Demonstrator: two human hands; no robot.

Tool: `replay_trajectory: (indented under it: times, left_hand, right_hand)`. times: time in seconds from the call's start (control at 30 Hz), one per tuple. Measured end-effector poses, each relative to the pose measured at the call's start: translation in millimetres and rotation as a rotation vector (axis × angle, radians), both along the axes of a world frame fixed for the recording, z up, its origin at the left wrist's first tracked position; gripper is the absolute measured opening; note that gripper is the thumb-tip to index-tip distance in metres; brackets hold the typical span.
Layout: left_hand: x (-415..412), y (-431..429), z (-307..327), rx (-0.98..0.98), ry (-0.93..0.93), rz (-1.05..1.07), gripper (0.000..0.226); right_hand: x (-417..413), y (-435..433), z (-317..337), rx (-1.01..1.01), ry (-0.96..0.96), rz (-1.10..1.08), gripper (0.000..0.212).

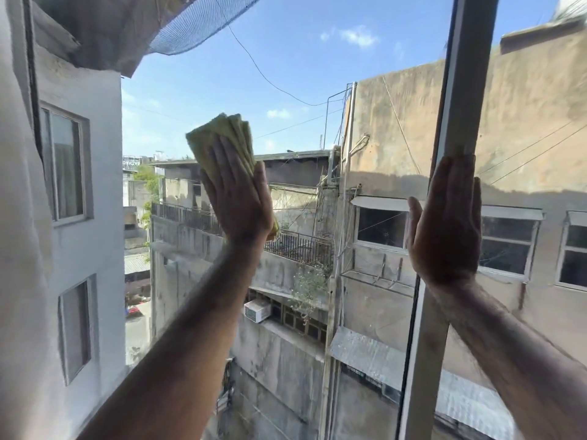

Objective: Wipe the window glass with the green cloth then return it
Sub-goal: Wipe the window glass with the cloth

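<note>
Outside, grey and tan concrete buildings (397, 128) fill most of your view under blue sky, seen through the window glass (301, 74). White building (79, 173) runs down the 9 o'clock side, with dark netting (197, 23) hanging at 11 o'clock. Window frame bar (467, 74) runs top to bottom at 3 o'clock, tilted slightly, splitting the glass into a big pane on one side and a narrower one at the far edge.

Your left arm comes up from 7 o'clock. Your left hand (238, 198) is flat, fingers together and pointing up, palm pressing the green cloth (222, 138) against the glass just off centre toward 10 o'clock. No curl in the fingers: it's a flat press, not a pinch. Cloth is folded in layers, its top edge sticking out above your fingertips, a small corner showing below the heel of the palm.

Your right arm comes in from 4 o'clock. Your right hand (444, 223) is spread flat, holding nothing, palm on the frame bar, thumb out toward the big pane. Hands are well apart.
</note>
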State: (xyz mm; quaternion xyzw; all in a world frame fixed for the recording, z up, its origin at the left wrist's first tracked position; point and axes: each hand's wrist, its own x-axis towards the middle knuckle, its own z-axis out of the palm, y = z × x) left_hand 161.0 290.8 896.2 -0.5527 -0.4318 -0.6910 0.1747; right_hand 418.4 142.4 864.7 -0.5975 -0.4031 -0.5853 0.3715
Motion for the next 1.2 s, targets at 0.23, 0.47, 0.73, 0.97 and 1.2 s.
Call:
replay_trajectory:
  times: [0.23,0.47,0.73,0.97,1.2]
  left_hand:
    - [-3.6,8.1,-89.7,0.428,0.969,-0.077,0.064]
    - [-70.0,28.7,-76.7,-0.041,0.145,-0.012,0.066]
    - [21.5,-3.6,11.0,0.095,0.268,-0.028,0.079]
    - [15.1,-15.8,-39.7,0.153,0.474,-0.034,0.082]
    - [-24.5,-37.3,0.4,0.238,0.505,-0.136,0.038]
  right_hand:
    - [-0.7,-0.9,1.6,0.016,-0.009,0.0,0.065]
    - [-3.3,-1.2,1.7,0.009,0.02,0.009,0.066]
    - [0.6,1.3,-2.6,0.004,-0.004,0.007,0.072]
    - [-2.2,-0.9,-1.5,-0.002,0.007,-0.002,0.071]
    - [-5.8,-3.9,-1.7,-0.008,0.015,0.019,0.07]
